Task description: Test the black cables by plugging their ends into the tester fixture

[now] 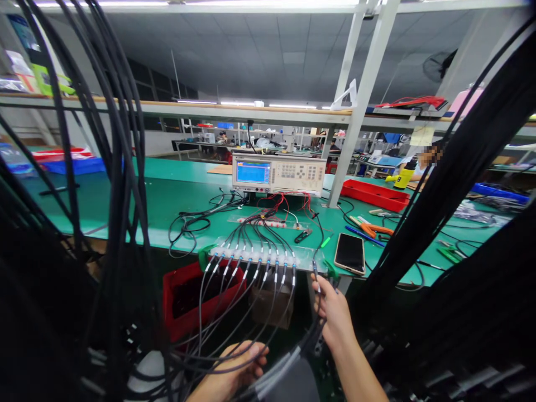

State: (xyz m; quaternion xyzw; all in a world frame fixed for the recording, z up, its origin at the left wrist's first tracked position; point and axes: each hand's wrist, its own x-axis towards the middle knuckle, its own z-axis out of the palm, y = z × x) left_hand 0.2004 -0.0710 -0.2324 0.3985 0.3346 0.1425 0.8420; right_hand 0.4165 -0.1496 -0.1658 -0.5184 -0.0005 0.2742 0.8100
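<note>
At the right end of a clear fixture strip [307,258], my right hand [333,312] pinches a black cable [317,304] just below its connector [315,268]. The connector meets the strip's front edge; whether it is fully seated cannot be seen. Several other black cables [251,301] with white sleeves and blue-tipped plugs sit in a row along the strip and hang down. Lower down, my left hand [238,365] has its fingers curled around the hanging cables, which cross over it. A bundle with pale sleeves [278,371] lies between my hands.
Behind the strip stands a bench meter [278,174] with a lit screen and red leads. A phone [350,253], orange-handled pliers [376,230] and a red tray [374,194] are at right. Below the bench edge is a red bin [182,324]. Thick cable bundles [444,162] hang on both sides.
</note>
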